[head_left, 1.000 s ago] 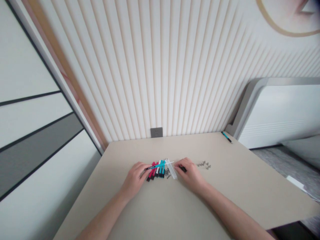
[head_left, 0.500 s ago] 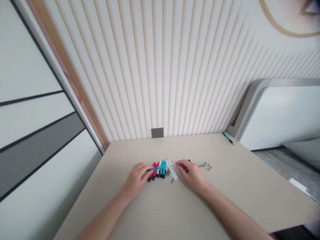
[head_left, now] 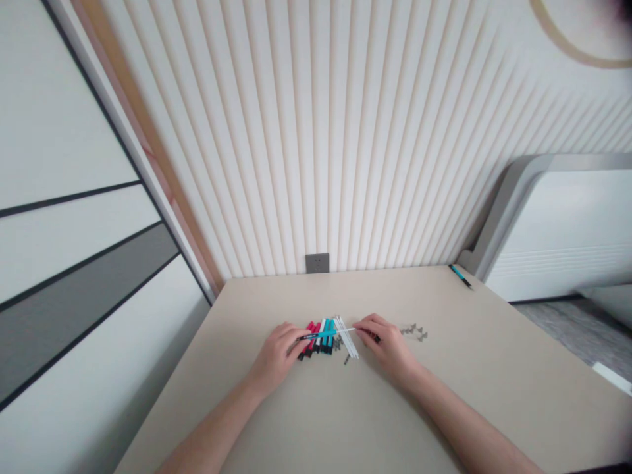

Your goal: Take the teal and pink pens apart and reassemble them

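Note:
My left hand [head_left: 280,355] pinches the black end of a blue pen barrel [head_left: 326,334], held level above the table. From the barrel's right end a thin white refill [head_left: 346,330] sticks out, and the fingers of my right hand [head_left: 384,339] are closed on its far end. Below lie several red, white and blue pen barrels with black ends [head_left: 316,347], side by side. To their right is a bundle of white refills [head_left: 348,342]. Small dark pieces [head_left: 338,343] lie between the two groups. Something black under my right hand is mostly hidden.
Several small grey, cone-shaped pieces [head_left: 419,332] lie right of my right hand. A blue and black pen [head_left: 461,276] rests at the table's [head_left: 306,421] far right corner. A ribbed wall with a dark socket [head_left: 317,263] stands behind. A white headboard [head_left: 567,230] is at right.
The whole view has shifted slightly, so things appear further right. Both hands keep their grip on the barrel and the refill, with little visible change between them.

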The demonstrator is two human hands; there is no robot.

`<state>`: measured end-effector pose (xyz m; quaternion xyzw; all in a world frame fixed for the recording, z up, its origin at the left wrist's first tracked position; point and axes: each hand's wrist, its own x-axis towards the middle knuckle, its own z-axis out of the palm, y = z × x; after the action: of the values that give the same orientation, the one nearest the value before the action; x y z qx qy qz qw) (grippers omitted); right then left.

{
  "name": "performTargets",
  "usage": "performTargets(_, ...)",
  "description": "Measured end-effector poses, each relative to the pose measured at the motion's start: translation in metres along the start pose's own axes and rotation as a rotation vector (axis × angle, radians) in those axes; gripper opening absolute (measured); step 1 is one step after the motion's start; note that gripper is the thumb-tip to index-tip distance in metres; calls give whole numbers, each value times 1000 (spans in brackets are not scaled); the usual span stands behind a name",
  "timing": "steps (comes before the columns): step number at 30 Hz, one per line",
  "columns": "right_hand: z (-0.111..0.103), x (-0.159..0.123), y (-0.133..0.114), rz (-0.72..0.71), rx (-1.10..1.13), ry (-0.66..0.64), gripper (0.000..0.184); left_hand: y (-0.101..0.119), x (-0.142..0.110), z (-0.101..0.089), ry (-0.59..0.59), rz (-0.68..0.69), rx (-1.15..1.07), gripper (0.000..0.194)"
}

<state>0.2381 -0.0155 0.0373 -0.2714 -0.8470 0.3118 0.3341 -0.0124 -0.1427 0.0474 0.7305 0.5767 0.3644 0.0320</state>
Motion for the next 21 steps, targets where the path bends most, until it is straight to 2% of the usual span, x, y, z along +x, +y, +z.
performTargets(7,-1,0,-2,-18,9,-32,23,-1,1,-2,12,23,4,17)
performTargets(16,0,-2,3,-81,-47,-73,25,-1,1,-1,-29,68,52,19)
performTargets(21,1,-4,2,-142,-78,-104,26,0,1,0,-91,113,80,18)
